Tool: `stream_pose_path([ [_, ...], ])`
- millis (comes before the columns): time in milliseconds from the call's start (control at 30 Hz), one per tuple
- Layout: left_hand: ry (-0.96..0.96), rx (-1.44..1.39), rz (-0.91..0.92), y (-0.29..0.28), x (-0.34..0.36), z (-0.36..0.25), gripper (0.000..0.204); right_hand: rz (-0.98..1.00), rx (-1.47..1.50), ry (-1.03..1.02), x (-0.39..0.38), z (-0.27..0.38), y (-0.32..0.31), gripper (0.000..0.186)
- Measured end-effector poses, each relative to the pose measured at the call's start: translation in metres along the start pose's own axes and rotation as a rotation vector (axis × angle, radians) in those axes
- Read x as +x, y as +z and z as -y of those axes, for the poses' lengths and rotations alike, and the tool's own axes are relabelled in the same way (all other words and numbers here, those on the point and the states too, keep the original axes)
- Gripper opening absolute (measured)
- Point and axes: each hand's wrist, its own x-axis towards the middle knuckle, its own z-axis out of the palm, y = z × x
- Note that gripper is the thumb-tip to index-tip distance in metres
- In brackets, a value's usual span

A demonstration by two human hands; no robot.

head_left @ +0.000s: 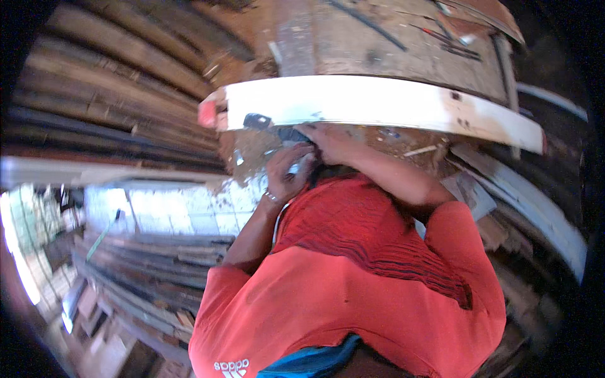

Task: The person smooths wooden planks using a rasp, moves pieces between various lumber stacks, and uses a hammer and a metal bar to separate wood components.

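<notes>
Red shirt [353,283], left hand [287,173] gripping pale tool [301,165], beneath white board [378,104]

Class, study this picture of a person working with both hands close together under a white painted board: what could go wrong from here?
1. Both hands crowd one small spot: the left hand grips a pale object, the right hand presses just under the white board. A slip might pinch the fingers.
2. The board overhangs the worn bench; pressure might tip it.
3. Loose planks lie nearby and could trip someone.
</notes>
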Motion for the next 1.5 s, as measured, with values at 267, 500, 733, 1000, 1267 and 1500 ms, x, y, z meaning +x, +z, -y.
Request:
stream_pose_path([
  [267,-0.182,-0.028,0.1,0.02,0.007,0.016,0.012,-0.535,0.259,0.698,-0.196,-0.045,-0.06,0.057],
  [500,-0.205,-0.034,0.34,0.071,0.052,0.005,0.012,-0.845,0.035,1.163,-0.355,-0.135,-0.095,0.065],
  [733,-0.034,-0.048,0.321,0.162,0.102,-0.037,0.013,-1.18,-0.154,1.265,-0.438,-0.247,-0.161,0.069],
  [1000,-0.179,-0.016,0.331,0.271,0.135,-0.096,0.018,-1.263,-0.113,1.216,-0.56,-0.364,-0.266,0.065],
  [1267,-0.224,0.056,0.228,0.347,0.16,-0.129,0.021,-1.26,-0.247,1.395,-0.646,-0.463,-0.357,0.057],
  [1500,-0.147,0.193,0.172,0.363,0.191,-0.094,0.026,-1.077,0.07,1.299,-0.569,-0.393,-0.294,0.059],
])
